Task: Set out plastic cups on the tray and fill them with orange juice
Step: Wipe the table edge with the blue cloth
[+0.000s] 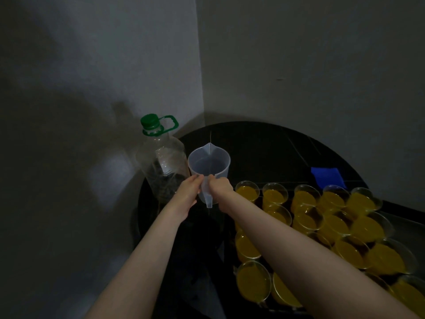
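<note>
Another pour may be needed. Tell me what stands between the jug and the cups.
Nothing visible does. Both hands, left and right, hold the jug by its near side, beside the bottle. The nearest cups sit just to its right, with only bare dark table between.

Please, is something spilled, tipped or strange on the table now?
No spill shows. The cups of juice stand upright and full. Only the jug looks empty, as does the capped bottle beside it.

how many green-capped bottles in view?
1. The bottle stands on the dark table, left of the jug. None seems hidden.
</note>
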